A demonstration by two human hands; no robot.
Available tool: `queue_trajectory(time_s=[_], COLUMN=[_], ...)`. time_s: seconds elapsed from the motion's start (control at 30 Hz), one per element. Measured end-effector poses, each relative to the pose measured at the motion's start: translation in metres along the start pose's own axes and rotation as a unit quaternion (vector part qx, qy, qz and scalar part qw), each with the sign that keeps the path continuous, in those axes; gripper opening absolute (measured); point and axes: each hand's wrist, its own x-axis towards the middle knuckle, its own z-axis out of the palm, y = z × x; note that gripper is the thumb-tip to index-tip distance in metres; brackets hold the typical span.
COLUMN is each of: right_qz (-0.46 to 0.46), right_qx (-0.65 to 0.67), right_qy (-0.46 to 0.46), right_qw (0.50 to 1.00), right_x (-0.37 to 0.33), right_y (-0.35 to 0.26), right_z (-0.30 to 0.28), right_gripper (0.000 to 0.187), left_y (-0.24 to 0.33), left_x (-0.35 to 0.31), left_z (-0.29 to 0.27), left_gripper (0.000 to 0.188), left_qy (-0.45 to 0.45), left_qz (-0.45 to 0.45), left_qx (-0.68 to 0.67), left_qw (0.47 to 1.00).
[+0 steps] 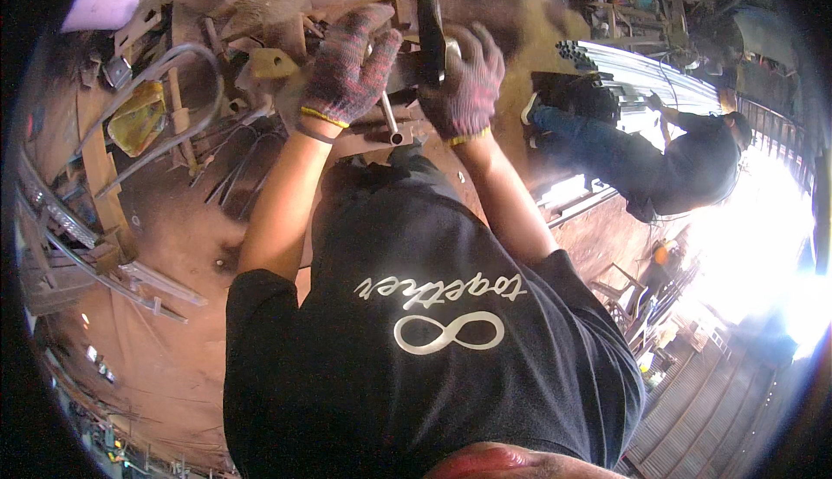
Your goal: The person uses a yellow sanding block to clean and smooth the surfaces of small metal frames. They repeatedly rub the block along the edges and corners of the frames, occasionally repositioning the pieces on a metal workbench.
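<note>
Shirt (pixel 364 392) bears white script (pixel 438 286) (and symbol (pixel 449 334)); left hand (pixel 349 71) gloved.

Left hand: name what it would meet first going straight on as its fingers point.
Probably the black block-shaped tool beside the right hand; depth is unclear, so the left hand might pass above it.

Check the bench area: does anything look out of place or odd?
Toward the left edge, a crumpled yellowish sheet or bag sits within the bend of a curved grey tube. It looks like stray litter among metal pieces, though I can't tell exactly what it is.
</note>
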Motion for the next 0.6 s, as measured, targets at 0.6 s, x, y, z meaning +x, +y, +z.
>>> queue_trajectory(time_s=[0.6], right_qz=[0.308], right_qx=[0.170], right_qy=[0.035], right_qw=[0.936], right_x=[0.003], right_y=[0.065], right_z=[-0.032], right_gripper=[0.034], left_y=[0.030], left_x=[0.004], left_z=[-0.007], left_gripper=[0.054], left_qy=[-0.112], left_qz=[0.044], left_qx=[0.244], left_qw=[0.962])
